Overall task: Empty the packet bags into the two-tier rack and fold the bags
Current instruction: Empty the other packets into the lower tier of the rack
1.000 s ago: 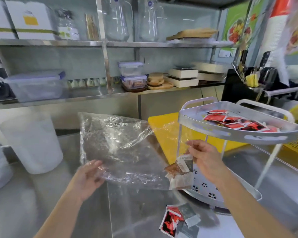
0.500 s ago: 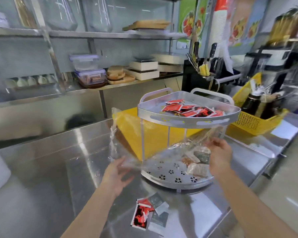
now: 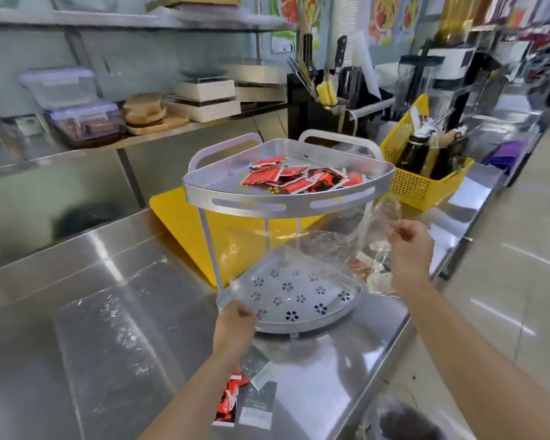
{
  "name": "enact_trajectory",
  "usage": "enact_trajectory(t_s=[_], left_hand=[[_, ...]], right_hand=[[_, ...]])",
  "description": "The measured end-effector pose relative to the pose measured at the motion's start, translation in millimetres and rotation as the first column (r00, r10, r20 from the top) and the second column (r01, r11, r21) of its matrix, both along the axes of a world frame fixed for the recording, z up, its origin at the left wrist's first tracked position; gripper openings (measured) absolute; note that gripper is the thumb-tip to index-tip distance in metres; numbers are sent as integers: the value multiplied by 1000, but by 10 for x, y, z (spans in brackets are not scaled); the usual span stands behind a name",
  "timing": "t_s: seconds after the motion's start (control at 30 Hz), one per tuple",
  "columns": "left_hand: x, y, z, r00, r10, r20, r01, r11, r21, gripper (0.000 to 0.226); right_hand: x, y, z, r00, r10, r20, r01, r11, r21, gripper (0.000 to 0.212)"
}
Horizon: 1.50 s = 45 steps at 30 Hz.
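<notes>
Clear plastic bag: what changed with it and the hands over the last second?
The clear bag went from held up left of the rack to stretched across its lower tier. The left hand now pinches the near corner; the right hand lifts the far end, brown packets sliding out. Red packets on top and the counter packets stayed.

Bright, even indoor light, looks overhead. Strong specular glare on the steel counter (image 3: 115, 281): white streaks and patches across the left half, plus highlights along its right edge. Floor tiles (image 3: 505, 281) carry streaky reflections too. Shadows soft; a faint one sits under the rack's lower tier (image 3: 299, 325). Clear bag (image 3: 302, 249) shows mostly as sheen and crinkle highlights. Motion blur smears the shelves (image 3: 108, 20) and posters (image 3: 391, 17) up top, and the left edge; centre fairly sharp. Wide-angle bending visible, counter lines bow outward, forearms stretch at the bottom corners.
</notes>
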<state>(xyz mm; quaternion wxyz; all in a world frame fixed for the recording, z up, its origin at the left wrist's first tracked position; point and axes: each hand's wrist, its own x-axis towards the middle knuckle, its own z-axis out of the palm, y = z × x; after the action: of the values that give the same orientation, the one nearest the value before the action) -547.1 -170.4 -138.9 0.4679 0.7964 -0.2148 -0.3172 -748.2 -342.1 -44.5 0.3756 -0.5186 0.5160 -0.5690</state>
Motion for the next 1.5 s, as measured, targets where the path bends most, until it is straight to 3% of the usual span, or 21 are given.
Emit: enact_trajectory(t_s=[0.03, 0.1, 0.17, 0.2, 0.27, 0.33, 0.37, 0.47, 0.53, 0.6, 0.67, 0.77, 0.93, 1.1, 1.5], left_hand=[[-47, -18, -5, 991, -104, 88, 93, 988, 121, 6], [-98, -58, -5, 902, -378, 208, 274, 874, 401, 22], [-169, -79, 116, 796, -505, 333, 237, 768, 595, 30], [-209, -80, 219, 735, -511, 445, 153, 765, 625, 31], [-272, -77, 463, 556, -463, 690, 69, 853, 517, 34], [-331, -101, 643, 428, -323, 844, 193, 945, 263, 40], [-354, -144, 700, 419, -239, 876, 282, 951, 125, 43], [-447, -360, 834, 484, -68, 872, 378, 916, -138, 68], [-521, -469, 922, 510, -65, 858, 394, 904, -165, 88], [-566, -560, 994, 597, -196, 778, 408, 909, -83, 98], [-549, -666, 1021, 662, -316, 679, 407, 913, 28, 84], [-466, -793, 994, 763, -289, 578, 370, 929, -25, 24], [-358, -835, 908, 878, -184, 441, 272, 952, -143, 28], [-303, -860, 803, 895, -169, 414, 269, 943, -197, 27], [-299, -827, 717, 927, -101, 360, 191, 956, -224, 21]], right_hand=[[8, -11, -31, 999, -9, -39, 9, 1000, -5, 11], [35, -26, -82, 995, -9, -101, 6, 1000, -25, 11], [76, -22, -113, 988, 12, -154, -21, 998, -56, 12], [98, -16, -116, 983, 34, -181, -48, 996, -73, 12], [146, -5, -123, 969, 86, -233, -111, 989, -98, 12], [193, -1, -142, 954, 137, -267, -171, 979, -107, 12], [214, 1, -156, 947, 163, -276, -198, 975, -102, 13], [258, 24, -202, 916, 246, -318, -283, 956, -77, 15], [271, 39, -232, 896, 279, -344, -323, 943, -76, 16], [275, 46, -238, 886, 321, -334, -364, 929, -74, 16], [270, 47, -238, 878, 359, -316, -397, 916, -62, 17], [209, 39, -249, 886, 405, -226, -417, 909, -2, 18], [-23, -11, -408, 854, 442, -275, -421, 897, 133, 26], [-274, 10, -619, 784, 523, -333, -432, 846, 312, 27], [-525, 69, -822, 865, 450, -222, -374, 873, 313, 17]])
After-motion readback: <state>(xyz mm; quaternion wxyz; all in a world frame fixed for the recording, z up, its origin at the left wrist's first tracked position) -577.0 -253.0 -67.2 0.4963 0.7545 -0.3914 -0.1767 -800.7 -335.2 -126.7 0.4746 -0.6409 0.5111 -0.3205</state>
